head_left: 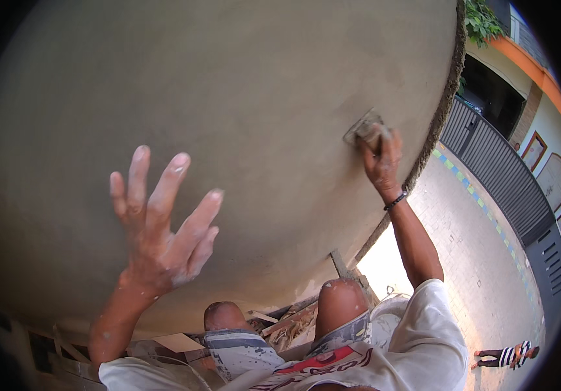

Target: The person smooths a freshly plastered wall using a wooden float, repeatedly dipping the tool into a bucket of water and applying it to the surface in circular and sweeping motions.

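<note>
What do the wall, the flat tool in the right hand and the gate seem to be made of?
Wall: probably cement plaster, matte grey, with darker patches and a rough, crumbly edge.
Flat tool in the right hand: dull and smeared grey, which leaves its material open.
Gate: likely dark-painted metal, judging by its slim slats.

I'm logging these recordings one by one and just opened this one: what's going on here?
A person is working at a broad grey-brown wall. The right hand grips a small, flat grey tool, apparently against the wall near its rough right edge. The left hand is raised and empty, fingers spread; whether it touches the wall I can't tell. Pieces of wood lie below, by the knees. Beyond the wall, someone in a striped top is out on the paving.
</note>
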### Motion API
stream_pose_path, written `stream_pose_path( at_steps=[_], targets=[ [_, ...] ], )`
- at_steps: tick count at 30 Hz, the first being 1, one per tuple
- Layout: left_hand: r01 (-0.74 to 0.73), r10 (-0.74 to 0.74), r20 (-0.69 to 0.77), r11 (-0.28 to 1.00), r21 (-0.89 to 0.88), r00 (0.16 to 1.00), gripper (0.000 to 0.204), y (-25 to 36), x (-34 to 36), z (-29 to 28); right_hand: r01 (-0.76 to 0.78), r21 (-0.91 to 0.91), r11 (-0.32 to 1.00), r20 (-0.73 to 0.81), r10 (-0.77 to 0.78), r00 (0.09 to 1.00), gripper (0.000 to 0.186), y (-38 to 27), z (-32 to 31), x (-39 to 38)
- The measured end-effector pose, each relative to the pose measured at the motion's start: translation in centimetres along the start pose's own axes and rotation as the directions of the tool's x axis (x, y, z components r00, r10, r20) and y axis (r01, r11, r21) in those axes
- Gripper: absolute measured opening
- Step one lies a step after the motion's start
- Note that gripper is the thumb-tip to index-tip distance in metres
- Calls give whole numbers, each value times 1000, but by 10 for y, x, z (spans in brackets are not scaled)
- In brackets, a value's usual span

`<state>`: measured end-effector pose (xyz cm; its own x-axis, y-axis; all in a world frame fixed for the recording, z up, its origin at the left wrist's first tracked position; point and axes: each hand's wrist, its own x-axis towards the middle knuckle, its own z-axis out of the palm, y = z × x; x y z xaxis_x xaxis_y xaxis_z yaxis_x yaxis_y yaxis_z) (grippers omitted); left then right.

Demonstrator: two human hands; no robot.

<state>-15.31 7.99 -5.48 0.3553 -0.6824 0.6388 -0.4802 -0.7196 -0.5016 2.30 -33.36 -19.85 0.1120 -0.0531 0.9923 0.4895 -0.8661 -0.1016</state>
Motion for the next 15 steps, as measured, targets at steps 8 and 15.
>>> stream_pose_path(
  at_steps=[8,15],
  targets=[
    [353,-327,185,926,-136,927,36,6,-77,-27,-31,138,990,303,-13,953,47,-100,20,-39],
    [683,-715,205,699,213,668,40,9,-194,-111,-878,432,206,897,-195,396,55,-197,26,-42]
  ],
)
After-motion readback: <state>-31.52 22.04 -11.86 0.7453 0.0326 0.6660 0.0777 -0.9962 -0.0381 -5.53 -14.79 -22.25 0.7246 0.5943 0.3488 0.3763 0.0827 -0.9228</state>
